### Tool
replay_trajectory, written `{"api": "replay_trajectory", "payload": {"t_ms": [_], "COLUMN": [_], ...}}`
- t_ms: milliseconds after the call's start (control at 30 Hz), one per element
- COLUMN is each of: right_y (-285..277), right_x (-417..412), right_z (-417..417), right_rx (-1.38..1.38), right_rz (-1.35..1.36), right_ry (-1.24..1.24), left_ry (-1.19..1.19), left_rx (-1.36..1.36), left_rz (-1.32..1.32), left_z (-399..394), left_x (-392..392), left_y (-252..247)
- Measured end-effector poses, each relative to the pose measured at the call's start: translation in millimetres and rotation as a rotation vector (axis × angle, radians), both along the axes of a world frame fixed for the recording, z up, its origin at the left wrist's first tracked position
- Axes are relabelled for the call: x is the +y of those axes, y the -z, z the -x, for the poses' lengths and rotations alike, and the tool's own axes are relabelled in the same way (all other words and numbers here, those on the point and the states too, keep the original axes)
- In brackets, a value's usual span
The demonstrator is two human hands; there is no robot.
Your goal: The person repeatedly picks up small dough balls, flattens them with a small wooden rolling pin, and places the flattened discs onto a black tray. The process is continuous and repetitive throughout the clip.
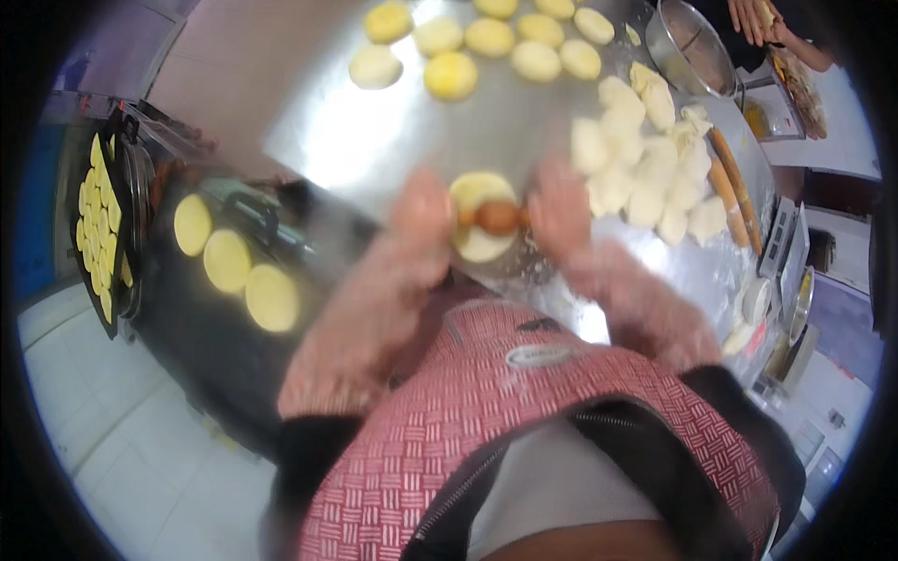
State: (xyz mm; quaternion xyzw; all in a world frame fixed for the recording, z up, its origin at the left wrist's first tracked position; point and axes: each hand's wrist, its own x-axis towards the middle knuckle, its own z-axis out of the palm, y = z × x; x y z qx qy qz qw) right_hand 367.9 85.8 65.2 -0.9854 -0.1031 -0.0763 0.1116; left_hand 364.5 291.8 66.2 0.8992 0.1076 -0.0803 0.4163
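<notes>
A short wooden rolling pin [499, 217] with a thick, rounded middle lies across a flat dough round [484, 247] on the metal worktop [337, 147]. My left hand [423, 208] holds the pin's left end and my right hand [561, 208] its right end. Motion blurs both hands, so the separate fingers do not show. To the right of my right hand lies a heap of pale dough pieces [642, 172]. Beyond my hands, several plump yellowish dough rounds [450, 75] rest on the worktop.
Left of me, three flat rounds [228, 261] lie on a dark griddle [203, 357]; farther left is a black tray of rounds [102, 231]. Two long rolling pins [733, 189] lie beside the heap, near a scale [780, 228]. A metal bowl [691, 49] stands near another person's hands [758, 21].
</notes>
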Motion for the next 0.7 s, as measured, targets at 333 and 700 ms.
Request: {"api": "replay_trajectory", "payload": {"t_ms": [333,700], "right_y": [44,17], "right_x": [-41,-32], "right_z": [-19,2], "right_rx": [0.669,1.059], "right_rz": [-0.988,-1.695], "right_ry": [0.184,0.632], "left_ry": [-0.295,-0.336], "left_rx": [-0.042,0.157], "left_rz": [-0.123,0.408], "left_z": [-21,19], "left_x": [4,-44], "left_y": [13,6]}}
